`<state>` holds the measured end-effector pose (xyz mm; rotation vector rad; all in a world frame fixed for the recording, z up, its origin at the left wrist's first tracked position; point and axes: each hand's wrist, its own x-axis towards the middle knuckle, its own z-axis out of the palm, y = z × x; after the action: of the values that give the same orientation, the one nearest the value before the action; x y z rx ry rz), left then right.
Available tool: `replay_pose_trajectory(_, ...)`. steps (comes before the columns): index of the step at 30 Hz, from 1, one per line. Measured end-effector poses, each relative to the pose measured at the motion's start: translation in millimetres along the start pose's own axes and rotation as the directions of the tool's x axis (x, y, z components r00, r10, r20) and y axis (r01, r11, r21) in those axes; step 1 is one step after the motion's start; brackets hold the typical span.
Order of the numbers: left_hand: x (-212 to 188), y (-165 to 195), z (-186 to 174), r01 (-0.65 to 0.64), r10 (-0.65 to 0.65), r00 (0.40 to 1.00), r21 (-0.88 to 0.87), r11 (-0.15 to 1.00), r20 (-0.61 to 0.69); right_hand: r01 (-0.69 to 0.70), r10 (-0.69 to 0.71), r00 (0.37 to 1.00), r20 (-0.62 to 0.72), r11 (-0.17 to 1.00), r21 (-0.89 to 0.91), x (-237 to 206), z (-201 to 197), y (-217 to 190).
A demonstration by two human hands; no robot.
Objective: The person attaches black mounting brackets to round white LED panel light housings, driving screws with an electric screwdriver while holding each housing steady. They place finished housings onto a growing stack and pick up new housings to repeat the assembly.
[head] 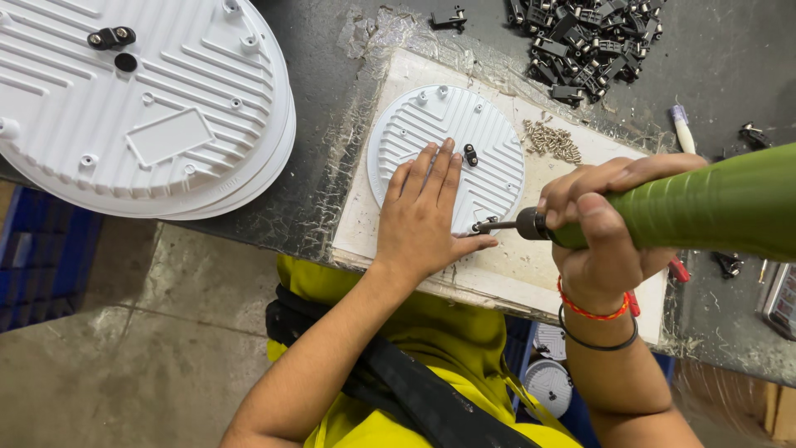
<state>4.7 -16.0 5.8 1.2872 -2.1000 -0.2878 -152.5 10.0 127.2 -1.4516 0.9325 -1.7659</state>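
My left hand [424, 214] lies flat, fingers apart, on a round white ribbed plate [489, 137] that rests on a pale work board [514, 265]. A small black clip [470, 154] is fixed on the plate near my fingertips. My right hand [599, 226] grips a green powered screwdriver [713, 207]. Its dark bit [496, 225] points left and meets the plate's near edge beside my left thumb, at another small black part.
A stack of larger white ribbed discs [141, 108] sits at the upper left. A heap of black clips [584, 41] lies at the back, a pile of screws [553, 141] on the board. A blue crate [37, 265] stands on the floor at left.
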Motion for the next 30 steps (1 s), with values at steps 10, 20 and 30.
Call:
replay_pose_trajectory(10, 5.4, -0.8, -5.4, -0.008, 0.008, 1.000, -0.021, 1.000, -0.008, -0.026, 0.024, 0.997, 0.068, 0.999, 0.032, 2.1, -5.3, 4.5)
replay_pose_trajectory(20, 1.1, -2.2, -2.3, -0.033, 0.030, 0.998, -0.037, 0.999, -0.060, 0.018, -0.037, 0.994, 0.106, 0.984, 0.177, 12.3, -3.1, 3.1)
replay_pose_trajectory(30, -1.4, 1.3, -3.4, -0.057, 0.060, 0.997, 0.061, 0.997, -0.046, 0.085, -0.129, 0.967, 0.220, 0.976, 0.199, 35.8, -26.5, -50.7)
